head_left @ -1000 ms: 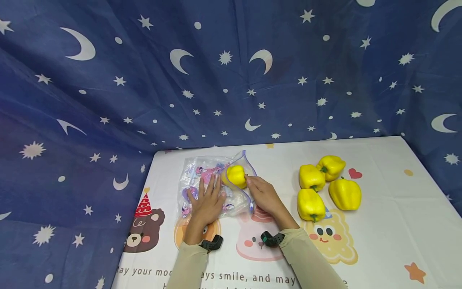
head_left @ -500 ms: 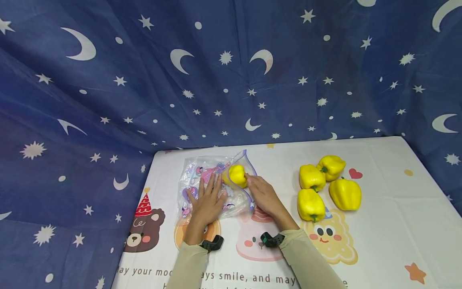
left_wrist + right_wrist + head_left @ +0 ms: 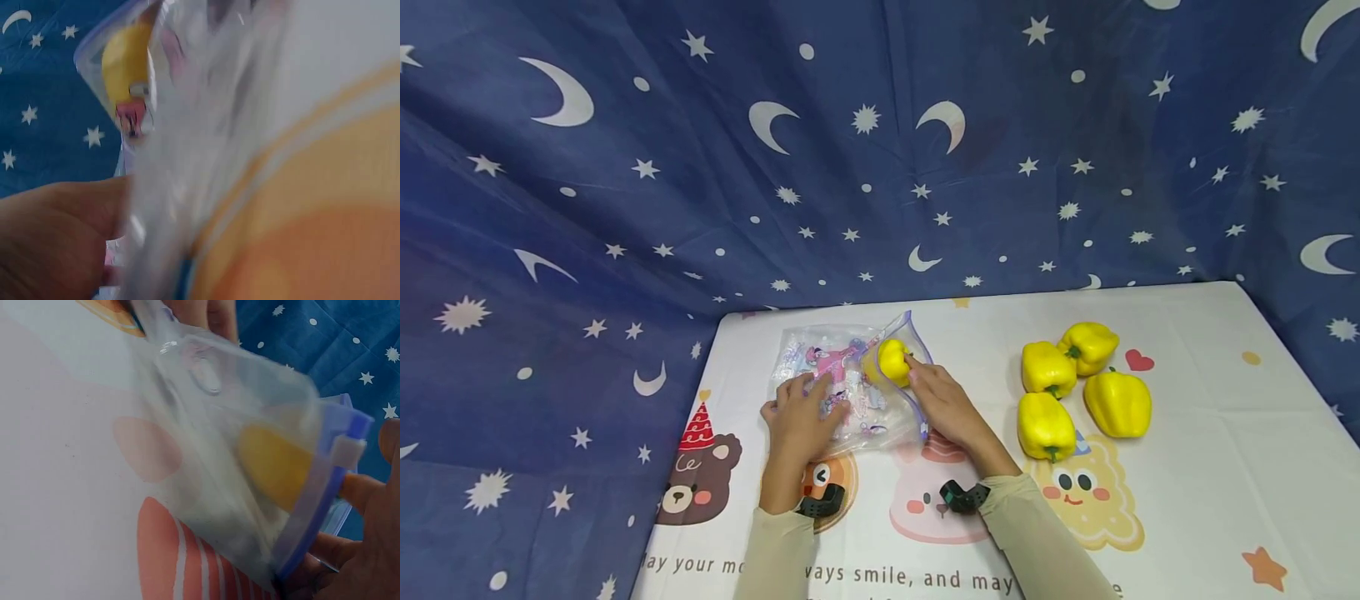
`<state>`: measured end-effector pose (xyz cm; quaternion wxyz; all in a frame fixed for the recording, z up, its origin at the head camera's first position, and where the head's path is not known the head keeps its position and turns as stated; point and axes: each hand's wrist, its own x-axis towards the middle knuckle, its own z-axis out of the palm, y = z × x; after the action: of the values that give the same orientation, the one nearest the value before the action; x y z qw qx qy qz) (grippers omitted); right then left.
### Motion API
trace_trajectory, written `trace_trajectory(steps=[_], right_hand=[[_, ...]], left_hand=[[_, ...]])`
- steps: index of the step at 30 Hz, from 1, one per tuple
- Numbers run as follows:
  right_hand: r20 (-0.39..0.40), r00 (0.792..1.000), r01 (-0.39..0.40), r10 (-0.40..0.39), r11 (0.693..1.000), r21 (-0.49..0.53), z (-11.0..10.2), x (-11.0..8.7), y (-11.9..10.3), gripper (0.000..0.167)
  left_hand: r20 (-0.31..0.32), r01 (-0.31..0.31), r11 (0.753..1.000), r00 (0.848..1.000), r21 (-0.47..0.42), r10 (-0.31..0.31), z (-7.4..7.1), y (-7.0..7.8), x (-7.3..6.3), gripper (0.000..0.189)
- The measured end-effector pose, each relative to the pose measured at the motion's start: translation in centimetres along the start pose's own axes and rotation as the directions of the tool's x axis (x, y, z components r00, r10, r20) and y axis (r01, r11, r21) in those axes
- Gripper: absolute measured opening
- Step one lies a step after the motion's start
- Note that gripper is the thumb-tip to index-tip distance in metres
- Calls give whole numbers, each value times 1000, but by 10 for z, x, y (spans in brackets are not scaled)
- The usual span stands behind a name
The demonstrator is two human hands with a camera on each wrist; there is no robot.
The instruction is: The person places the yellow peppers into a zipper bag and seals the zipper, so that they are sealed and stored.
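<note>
One pepper [image 3: 891,362] in the bag [image 3: 831,362], four peppers [image 3: 1047,427] out on the table [image 3: 1210,467]

The bagging looked to be at an early stage. A single pepper sat just inside the bag, at its open mouth, with the stem end facing out; it seemed to need pushing deeper. No other pepper showed inside. The four peppers stood grouped on the table, well to the right of the bag, and if they were meant to go in too, most of the work was left. The zip was not closed: the purple rim [image 3: 319,512] gaped, its slider [image 3: 347,452] near one end.

The right hand [image 3: 947,407] was not clenched; its fingers reached into the mouth, the forefinger touching the pepper's stem end, so the pepper lay directly ahead of the fingertips. The left hand [image 3: 797,421] rested on the bag with bent, spread fingers; whether it gripped the film could not be told, as its wrist view was blurred. The pepper lay to its right and farther from the person, apart from its fingers.
</note>
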<state>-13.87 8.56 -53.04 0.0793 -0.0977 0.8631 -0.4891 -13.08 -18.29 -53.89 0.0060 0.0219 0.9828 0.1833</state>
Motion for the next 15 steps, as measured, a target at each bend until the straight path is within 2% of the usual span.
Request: trace_trajectory(steps=[3,7,12,15], right_hand=[[-3,1000,-16,16,1000,3,0,0,-1,58],[17,1000,-22,22,1000,-8,1,1,-3,56],[46,999,-19,19,1000,-11,0,4,-6,56],[40,999,-15,15,1000,-13,-1,5,-4,56]], left_hand=[[-18,24,1000,1000,-14,-24,3,-11,0,70],[27,30,998,999,-48,-29,7,-20,-2,79],[109,7,993,994,-121,6,-5,-29,-5,75],[126,-26,989,991,-147,45,-13,-36,-5,69]])
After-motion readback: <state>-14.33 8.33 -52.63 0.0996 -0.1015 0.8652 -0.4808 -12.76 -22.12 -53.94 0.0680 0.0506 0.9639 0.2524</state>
